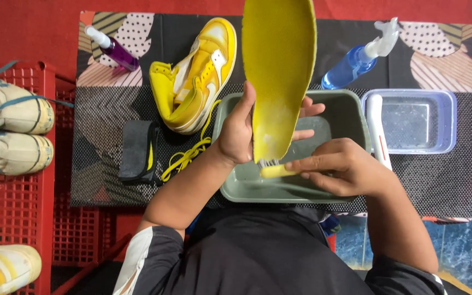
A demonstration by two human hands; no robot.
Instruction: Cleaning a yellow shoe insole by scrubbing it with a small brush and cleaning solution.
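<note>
The yellow insole (277,71) stands upright over the grey basin (350,117), looking light, bendy, wet-slick; best gripped along its edge, where the left hand (236,131) clasps it. The right hand (345,166) pinches a small brush (271,168).

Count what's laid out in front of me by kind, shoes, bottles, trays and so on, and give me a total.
Shoes: 4, one yellow sneaker on the mat, three in the red crate
Spray bottles: 2, purple, blue
Trays: 2, green, clear
Insoles: 1, yellow, in left hand
Brushes: 1, in right hand
Total: 10
</note>
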